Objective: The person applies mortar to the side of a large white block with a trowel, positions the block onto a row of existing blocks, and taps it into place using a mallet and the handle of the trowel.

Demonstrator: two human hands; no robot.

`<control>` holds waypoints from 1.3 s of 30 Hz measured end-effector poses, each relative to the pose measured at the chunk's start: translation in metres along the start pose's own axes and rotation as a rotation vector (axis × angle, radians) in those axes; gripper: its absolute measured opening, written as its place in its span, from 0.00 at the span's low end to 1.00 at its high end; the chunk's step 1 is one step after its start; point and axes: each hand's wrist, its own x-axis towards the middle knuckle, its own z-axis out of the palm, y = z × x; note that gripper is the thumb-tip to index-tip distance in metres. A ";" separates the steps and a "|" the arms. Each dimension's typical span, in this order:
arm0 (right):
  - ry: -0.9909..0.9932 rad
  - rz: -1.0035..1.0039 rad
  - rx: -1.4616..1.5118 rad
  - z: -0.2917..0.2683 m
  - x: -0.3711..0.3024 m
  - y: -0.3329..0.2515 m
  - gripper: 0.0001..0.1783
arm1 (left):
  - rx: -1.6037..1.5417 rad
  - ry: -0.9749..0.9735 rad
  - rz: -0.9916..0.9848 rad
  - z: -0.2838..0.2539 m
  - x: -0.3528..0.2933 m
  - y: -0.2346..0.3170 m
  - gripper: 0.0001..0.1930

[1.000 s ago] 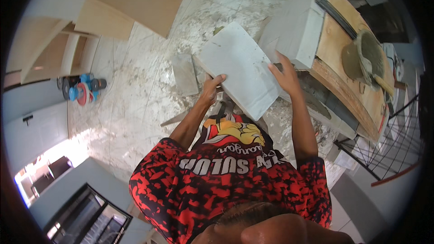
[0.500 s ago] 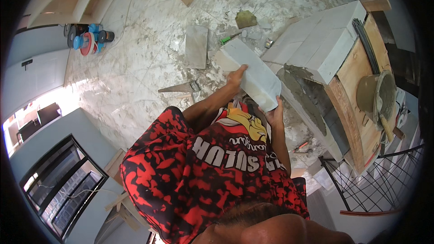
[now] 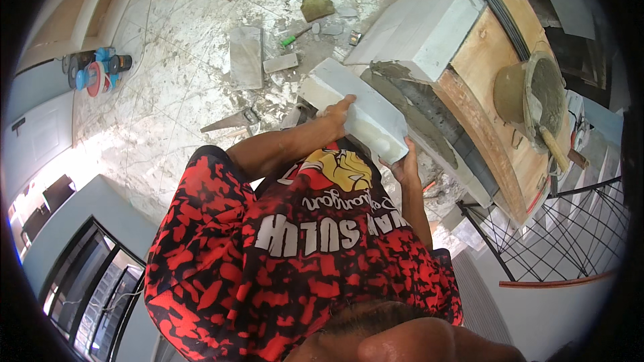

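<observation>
A pale grey lightweight concrete block (image 3: 367, 108) is held aslant in front of my body, between both hands. My left hand (image 3: 337, 116) grips its left long side, with the thumb on the upper face. At the near right end, my right hand (image 3: 404, 162) is wrapped around the corner, its fingers partly hidden under the block. Just right of the block stands a low block wall (image 3: 429, 30) with a gap in it. Wet grey mortar (image 3: 410, 108) is spread along the edge beside the gap, close to the block's right side.
A bucket of mortar (image 3: 545, 94) with a wooden-handled tool stands on plywood (image 3: 486, 47) at right. A handsaw (image 3: 231, 121), a flat slab (image 3: 246, 58), a small offcut (image 3: 280, 63) and a green-handled tool (image 3: 288, 41) lie on the dirty floor. Black railing (image 3: 563, 228) is at lower right.
The view has shifted, so the surroundings sit farther left and up. The block has come nearer my body and to the right against the floor, uncovering a small offcut. Both hands keep their grip.
</observation>
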 end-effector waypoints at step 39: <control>0.119 0.035 -0.105 -0.162 0.041 -0.118 0.34 | 1.104 0.174 0.916 0.039 0.032 -0.010 0.43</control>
